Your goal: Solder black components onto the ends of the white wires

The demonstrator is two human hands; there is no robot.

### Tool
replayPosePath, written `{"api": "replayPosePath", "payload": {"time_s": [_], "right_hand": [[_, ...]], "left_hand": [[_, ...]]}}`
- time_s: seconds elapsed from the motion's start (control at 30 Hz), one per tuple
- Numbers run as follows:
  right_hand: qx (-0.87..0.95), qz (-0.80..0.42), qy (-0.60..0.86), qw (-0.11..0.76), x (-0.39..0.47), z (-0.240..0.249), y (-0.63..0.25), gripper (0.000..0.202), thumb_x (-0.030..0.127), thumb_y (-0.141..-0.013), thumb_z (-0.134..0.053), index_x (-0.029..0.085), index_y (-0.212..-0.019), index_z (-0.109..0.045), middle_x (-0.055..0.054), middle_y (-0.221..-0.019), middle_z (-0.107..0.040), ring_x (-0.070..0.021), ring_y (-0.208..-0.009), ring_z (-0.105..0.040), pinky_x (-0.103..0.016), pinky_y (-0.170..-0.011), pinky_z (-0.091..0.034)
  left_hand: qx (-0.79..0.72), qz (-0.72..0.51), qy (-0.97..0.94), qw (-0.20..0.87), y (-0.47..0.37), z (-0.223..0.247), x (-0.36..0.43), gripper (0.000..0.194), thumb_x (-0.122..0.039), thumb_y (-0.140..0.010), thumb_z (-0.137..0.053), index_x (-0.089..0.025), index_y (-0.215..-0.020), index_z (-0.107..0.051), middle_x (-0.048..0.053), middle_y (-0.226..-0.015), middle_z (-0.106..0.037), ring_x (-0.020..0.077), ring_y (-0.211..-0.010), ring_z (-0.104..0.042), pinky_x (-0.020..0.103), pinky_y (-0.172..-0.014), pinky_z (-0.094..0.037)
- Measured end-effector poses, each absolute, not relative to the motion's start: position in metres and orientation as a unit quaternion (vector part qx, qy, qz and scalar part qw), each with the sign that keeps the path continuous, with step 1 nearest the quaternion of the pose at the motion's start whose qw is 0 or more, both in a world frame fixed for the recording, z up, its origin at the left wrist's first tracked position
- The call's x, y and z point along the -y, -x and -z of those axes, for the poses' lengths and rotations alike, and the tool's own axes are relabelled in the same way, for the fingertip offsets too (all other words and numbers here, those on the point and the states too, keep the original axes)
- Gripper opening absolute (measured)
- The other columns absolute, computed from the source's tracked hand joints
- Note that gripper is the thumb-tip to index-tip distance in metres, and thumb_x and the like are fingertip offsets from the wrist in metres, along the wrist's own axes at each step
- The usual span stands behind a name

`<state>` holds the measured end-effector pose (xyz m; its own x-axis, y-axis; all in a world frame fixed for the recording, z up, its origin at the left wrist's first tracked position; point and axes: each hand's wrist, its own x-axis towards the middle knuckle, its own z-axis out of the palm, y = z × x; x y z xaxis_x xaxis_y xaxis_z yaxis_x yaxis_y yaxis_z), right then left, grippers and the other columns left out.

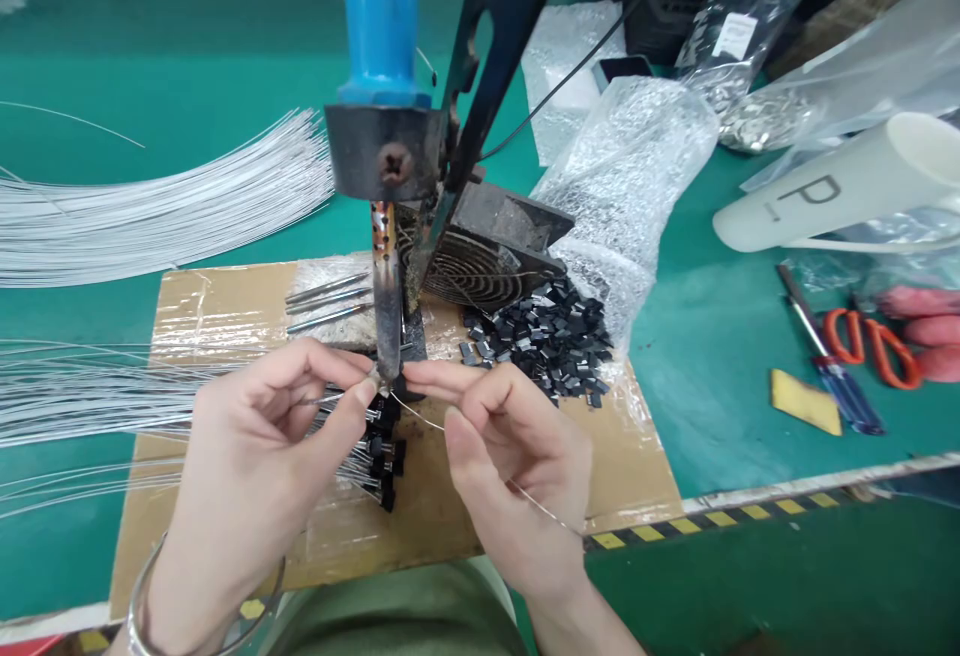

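A blue-handled soldering iron (384, 26) is clamped upright, its dark tip pointing down between my hands. My left hand (277, 426) pinches the end of a thin grey wire right at the tip; what sits on that end is too small to make out. Closed around a thin strand of solder wire (420, 418), my right hand (517, 476) has its fingertips by the iron's tip, and the strand trails down over the palm. Below my left fingers lie several wires with black connectors (384, 466) on their ends.
Loose black connectors (555, 336) are heaped beside a dark fan (487, 246) on the cardboard (630, 466). A bundle of pale wires (165, 201) lies at left. Bubble wrap (630, 176), a white cup (832, 186), a screwdriver (847, 396) and orange-handled scissors (889, 351) are at right.
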<state>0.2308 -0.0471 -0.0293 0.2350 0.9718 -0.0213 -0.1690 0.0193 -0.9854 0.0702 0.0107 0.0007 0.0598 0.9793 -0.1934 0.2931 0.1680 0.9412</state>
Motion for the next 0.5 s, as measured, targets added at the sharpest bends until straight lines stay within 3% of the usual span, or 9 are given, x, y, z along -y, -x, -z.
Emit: {"api": "replayPosePath", "payload": {"time_s": [0.5], "right_hand": [[0.391, -0.478, 0.513, 0.596, 0.0454, 0.0293, -0.2281, 0.022, 0.009, -0.096, -0.068, 0.025, -0.082, -0.061, -0.006, -0.119, -0.084, -0.0233, -0.111, -0.081, -0.041, -0.102, -0.066]], "left_hand": [[-0.587, -0.365, -0.535, 0.485, -0.0695, -0.0007, -0.0082, 0.008, -0.016, -0.079, -0.081, -0.023, -0.075, -0.079, -0.002, -0.079, -0.077, 0.0067, -0.062, -0.063, 0.012, -0.058, -0.049]]}}
